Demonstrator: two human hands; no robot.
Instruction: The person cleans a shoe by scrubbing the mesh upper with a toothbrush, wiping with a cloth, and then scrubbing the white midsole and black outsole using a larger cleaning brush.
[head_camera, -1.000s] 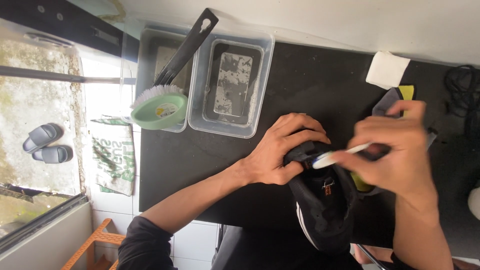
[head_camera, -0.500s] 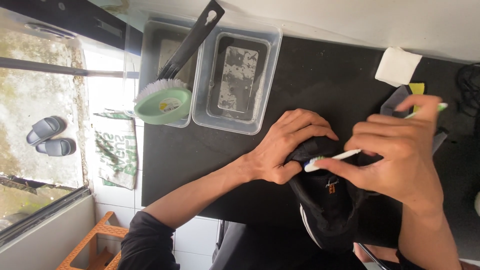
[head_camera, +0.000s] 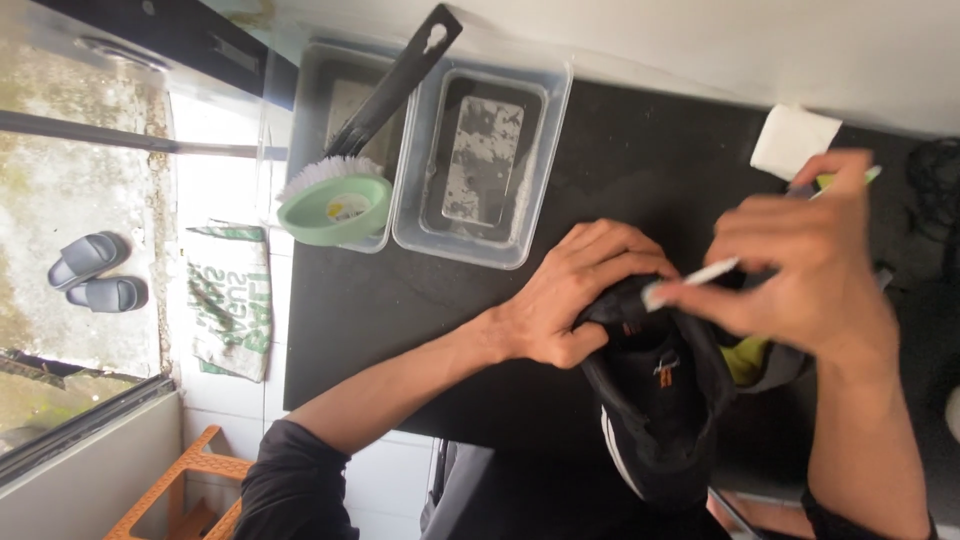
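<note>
Two hands over a black counter top (head_camera: 640, 160). Left hand (head_camera: 580, 295) clamped round the toe end of a black sports shoe with white side stripes (head_camera: 655, 400), fingers curled over the upper, thumb tucked beneath. Right hand (head_camera: 800, 265) closed in a pinch on a thin white-handled toothbrush (head_camera: 700, 275), bristle end touching the shoe just beside the left fingertips, green tail end poking out past the knuckles. Compared with half a second ago: same two grips, brush head at much the same spot on the shoe, right hand raised a little toward the wall. Beyond the hands, unchanged in place: folded white cloth (head_camera: 795, 140) near the wall, clear plastic tub of murky water (head_camera: 480, 165), second clear tub (head_camera: 335, 130) alongside holding a black-handled scrub brush with a pale green back (head_camera: 340, 200). Farther left, outside: pair of grey slide sandals (head_camera: 95, 272) on wet concrete.
</note>
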